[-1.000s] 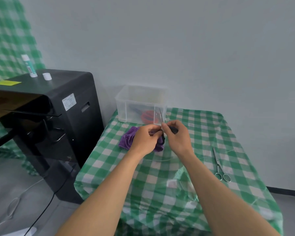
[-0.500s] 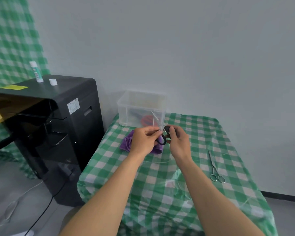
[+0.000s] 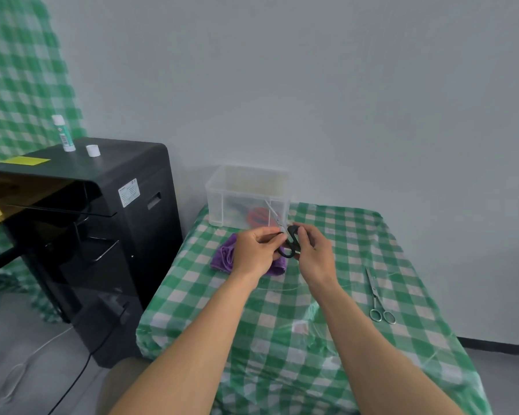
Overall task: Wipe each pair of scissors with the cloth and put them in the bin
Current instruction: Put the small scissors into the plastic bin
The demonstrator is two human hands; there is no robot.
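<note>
Black-handled scissors (image 3: pixel 291 241) are held up above the table, blades pointing up and away toward the clear plastic bin (image 3: pixel 222 202). My left hand (image 3: pixel 256 253) pinches one handle loop and my right hand (image 3: pixel 313 253) pinches the other. The purple cloth (image 3: pixel 224 256) lies crumpled on the checked tablecloth below my left hand, partly hidden by it. Inside the bin I see red-handled scissors (image 3: pixel 259 217) through the wall. All-metal scissors (image 3: pixel 376 298) lie flat at the right of the table, apart from both hands.
The table (image 3: pixel 342 265) has a green and white checked cover and stands against a grey wall. A black machine (image 3: pixel 102 223) stands close on the left, with a glue stick (image 3: pixel 63 133) and a white cap (image 3: pixel 93 150) on top. A cable (image 3: pixel 81 372) runs over the floor.
The scissors have been lifted off the cloth and both hands now hold them by the handles. The view has tilted upward slightly.
</note>
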